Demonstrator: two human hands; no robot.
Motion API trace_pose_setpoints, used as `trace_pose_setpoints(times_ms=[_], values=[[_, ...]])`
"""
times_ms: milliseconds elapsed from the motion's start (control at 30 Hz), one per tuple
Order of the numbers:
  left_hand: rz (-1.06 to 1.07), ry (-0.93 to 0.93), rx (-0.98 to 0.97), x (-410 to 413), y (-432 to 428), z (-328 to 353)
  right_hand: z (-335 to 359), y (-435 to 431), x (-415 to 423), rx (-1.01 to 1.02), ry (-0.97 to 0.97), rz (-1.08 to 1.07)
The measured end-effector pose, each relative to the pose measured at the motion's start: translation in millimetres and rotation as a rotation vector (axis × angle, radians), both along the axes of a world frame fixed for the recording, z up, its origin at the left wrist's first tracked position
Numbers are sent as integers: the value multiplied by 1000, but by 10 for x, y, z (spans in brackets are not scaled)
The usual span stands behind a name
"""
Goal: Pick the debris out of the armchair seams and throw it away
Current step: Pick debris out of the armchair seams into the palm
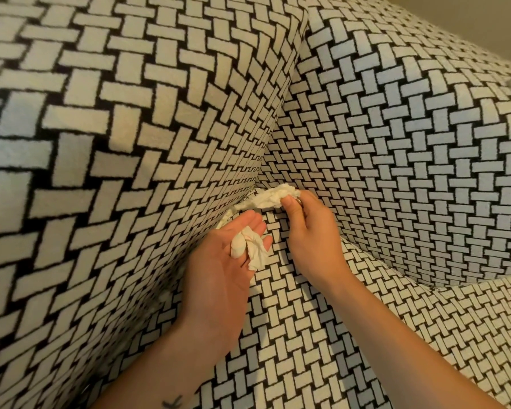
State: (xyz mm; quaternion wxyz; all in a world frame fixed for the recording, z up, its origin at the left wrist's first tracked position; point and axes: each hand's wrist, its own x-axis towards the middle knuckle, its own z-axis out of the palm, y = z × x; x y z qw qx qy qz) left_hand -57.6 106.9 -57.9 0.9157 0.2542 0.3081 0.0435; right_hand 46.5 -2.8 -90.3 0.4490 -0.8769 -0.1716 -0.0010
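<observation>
An armchair (130, 143) in black-and-cream basketweave cloth is filling almost the whole view, its arm rising to the left of the hands, its back standing beyond them and its seat cushion (292, 335) lying beneath them. A strip of beige wall (508, 22) is showing far beyond the right hand. Two bare hands are working in the corner where arm, back and seat meet. The right hand (310, 231), wearing one ring (298, 201), is pinching one crumpled tissue wad (273, 197) at its fingertips, right at the corner seam. The left hand (219, 273) is lying palm up just beside it, fingers loosely extended, carrying crumpled tissue scraps (250, 246) on its palm; they are looking like two pieces, though I cannot tell for sure. More white tissue (227, 215) is poking out of the seam just beyond the left fingertips. One small dark tattoo (171, 402) is showing on the left wrist
</observation>
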Motion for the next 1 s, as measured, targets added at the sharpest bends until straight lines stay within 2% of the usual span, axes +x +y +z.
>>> trace_pose_setpoints(times_ms=[267,400,467,567,700,867,1000], values=[[-54,-71,-72,8,32,-8,60,-65,-152,2,-25,6],[-55,-10,-28,20,20,-4,221,-112,-188,119,16,-58],[-47,0,-18,23,2,19,310,-150,-182,108,41,14],[-26,12,-27,31,-27,91,369,-167,-219,-62,79,216],[1,19,-37,30,-23,135,323,-156,-302,-274,-19,411],[-62,28,136,12,-18,14,329,-135,-373,-269,22,445],[-68,87,242,-1,-16,2,392,-135,-386,-177,195,455]])
